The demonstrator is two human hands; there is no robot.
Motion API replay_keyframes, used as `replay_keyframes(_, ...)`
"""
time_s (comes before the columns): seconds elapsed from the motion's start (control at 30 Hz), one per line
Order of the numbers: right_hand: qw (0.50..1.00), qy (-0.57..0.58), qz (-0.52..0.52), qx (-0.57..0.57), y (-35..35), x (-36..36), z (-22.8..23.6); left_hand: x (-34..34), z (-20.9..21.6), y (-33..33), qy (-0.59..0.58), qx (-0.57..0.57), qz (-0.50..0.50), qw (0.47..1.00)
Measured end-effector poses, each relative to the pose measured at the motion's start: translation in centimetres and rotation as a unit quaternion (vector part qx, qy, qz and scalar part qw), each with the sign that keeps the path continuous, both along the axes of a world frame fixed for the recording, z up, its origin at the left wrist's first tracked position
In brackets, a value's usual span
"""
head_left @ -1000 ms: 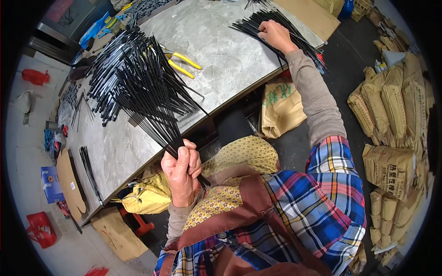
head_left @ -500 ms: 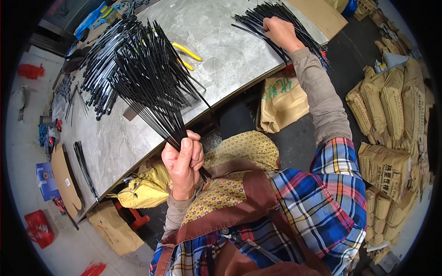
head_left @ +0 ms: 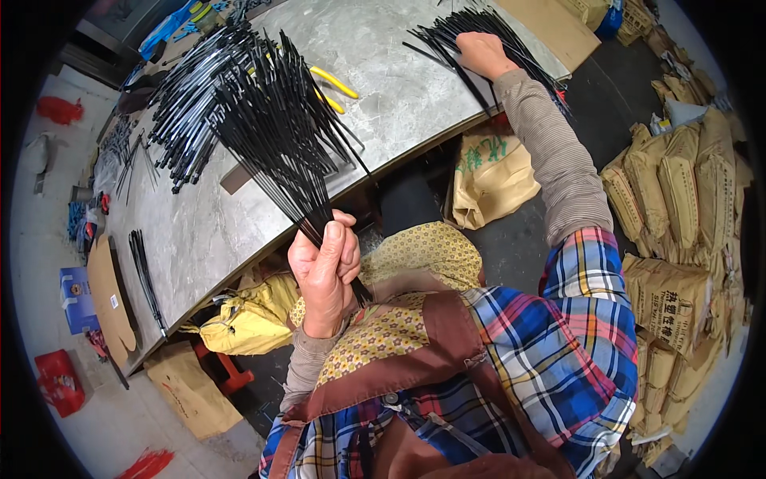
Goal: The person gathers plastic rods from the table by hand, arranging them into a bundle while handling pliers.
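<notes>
Near my body, my left hand [head_left: 325, 263] is closed around the lower ends of a thick bundle of black cable ties [head_left: 275, 144]. The bundle fans out up and away, over the table's near edge. Far to the right, my right hand [head_left: 483, 54] rests on a second, loose pile of black cable ties [head_left: 444, 38], its fingers curled down and partly hidden. Behind the held bundle lies a larger heap of cable ties [head_left: 185, 104] with a glossy sheen. Pliers with yellow handles [head_left: 335, 82] stick out beside the bundle.
The grey stone-patterned table [head_left: 391, 96] slants across the view. A small bunch of cable ties [head_left: 145, 279] lies at its left end by a cardboard piece [head_left: 110, 295]. A brown paper bag [head_left: 491, 188] and a yellow bag [head_left: 247, 323] sit below its edge. Stacked kraft sacks [head_left: 678, 172] line the right.
My left hand and its bundle appear slightly further right and up. My right hand stays on the far pile, where a few cable ties have shifted and spread apart.
</notes>
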State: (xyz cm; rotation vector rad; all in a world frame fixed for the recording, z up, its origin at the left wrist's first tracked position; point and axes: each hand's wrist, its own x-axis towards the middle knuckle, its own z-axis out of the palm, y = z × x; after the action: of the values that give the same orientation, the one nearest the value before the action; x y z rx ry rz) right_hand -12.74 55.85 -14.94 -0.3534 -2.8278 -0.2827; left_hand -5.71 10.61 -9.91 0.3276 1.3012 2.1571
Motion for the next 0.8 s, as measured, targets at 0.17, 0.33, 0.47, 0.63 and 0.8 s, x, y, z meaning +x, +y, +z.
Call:
replay_keyframes(0.17,0.994,0.099,0.038,-0.010,-0.3,1.7,2.2,0.1,0.1,0.3,-0.009,0.001,-0.002,1.000)
replay_keyframes(0.33,0.851,0.292,0.092,-0.427,-6.9,4.3,5.0,0.1,0.0,0.9,-0.005,0.028,-0.002,1.000)
replay_keyframes(0.47,0.650,0.293,0.156,-0.683,-18.0,7.3,6.2,0.4,-0.8,2.4,0.072,0.024,0.029,0.997)
replay_keyframes(0.63,0.479,0.233,0.225,-0.816,-26.9,8.5,7.1,1.6,-0.4,4.3,0.054,0.010,0.062,0.997)
replay_keyframes(0.8,0.674,0.295,0.225,-0.639,-24.5,9.0,5.4,1.0,-0.2,2.6,0.011,0.036,0.023,0.999)
